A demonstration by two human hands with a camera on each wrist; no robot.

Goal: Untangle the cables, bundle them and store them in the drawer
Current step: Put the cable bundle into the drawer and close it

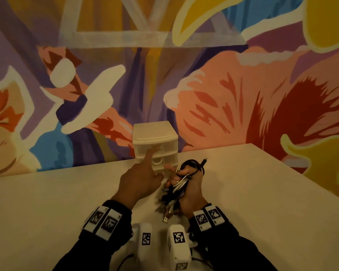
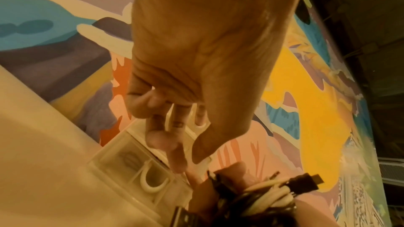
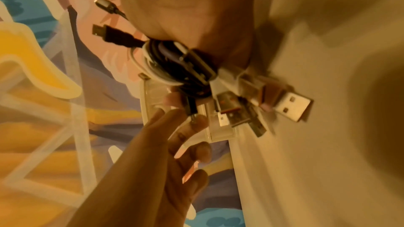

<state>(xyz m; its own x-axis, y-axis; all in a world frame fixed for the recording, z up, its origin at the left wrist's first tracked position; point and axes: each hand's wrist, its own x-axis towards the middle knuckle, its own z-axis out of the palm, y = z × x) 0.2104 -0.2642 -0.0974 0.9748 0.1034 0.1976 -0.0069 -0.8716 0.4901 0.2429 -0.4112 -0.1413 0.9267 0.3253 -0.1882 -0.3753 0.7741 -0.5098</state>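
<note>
At drawer unit (image 1: 155, 133) front, L hand (image 1: 143, 180) reaching, R hand (image 1: 192, 190) gripping cable bundle (image 1: 181, 184)

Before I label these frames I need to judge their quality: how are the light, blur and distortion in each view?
Head view: dim, warm light, wide-angle bend at the table edge, fairly sharp on the drawer unit. Left wrist view: left hand fills the frame, fingers soft, drawers blurred. Right wrist view: the cables readable in the right hand, USB plug fairly clear, table smeared, dark shadow at right.

Dim, warm yellowish light tinted every view — wrist pictures were soft with motion blur, bent at the edges, shadows heavy.
</note>
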